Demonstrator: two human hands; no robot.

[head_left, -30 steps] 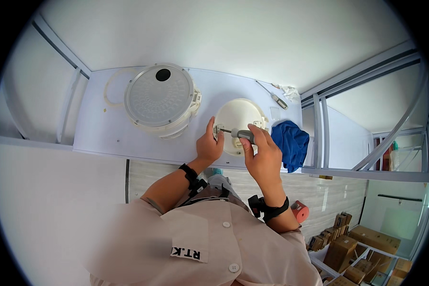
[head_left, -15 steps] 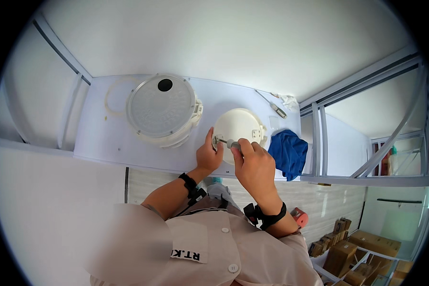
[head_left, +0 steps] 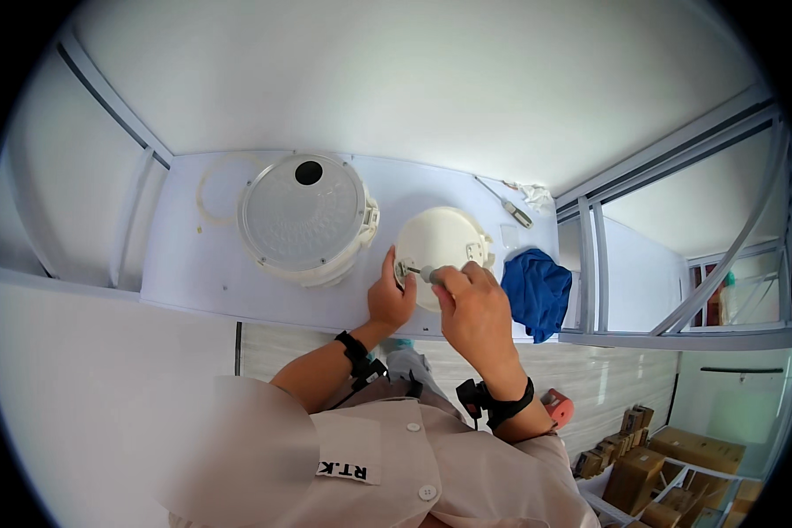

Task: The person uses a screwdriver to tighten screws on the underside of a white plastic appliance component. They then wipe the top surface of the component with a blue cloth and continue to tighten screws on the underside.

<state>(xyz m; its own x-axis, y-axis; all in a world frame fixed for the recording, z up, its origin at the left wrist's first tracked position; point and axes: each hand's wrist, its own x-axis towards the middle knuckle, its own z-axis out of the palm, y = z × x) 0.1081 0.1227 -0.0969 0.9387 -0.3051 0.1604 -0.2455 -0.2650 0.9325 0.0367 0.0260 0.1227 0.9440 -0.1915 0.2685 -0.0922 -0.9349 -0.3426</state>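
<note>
My right hand (head_left: 477,310) is closed around the handle of a screwdriver (head_left: 430,275). The screwdriver's thin shaft points left, its tip at a small metal bracket (head_left: 403,271) on the left edge of a round cream-coloured housing (head_left: 438,231). Thumb and fingers of my left hand (head_left: 391,299) grip that same edge, close beside the bracket. Whether the tip sits in a screw is too small to tell. A second small fitting (head_left: 474,253) with holes shows on the housing's right side.
Left on the white table stands a larger round drum (head_left: 301,216) with a translucent lid and dark hole. A thin pale ring (head_left: 201,195) lies beyond it. To the right are another screwdriver (head_left: 517,213), a crumpled white tissue (head_left: 537,195) and a blue cloth (head_left: 537,292) at the table's edge.
The whole view has shifted slightly, so the table and things on it appear a little lower. Both hands keep their places on the housing and the screwdriver.
</note>
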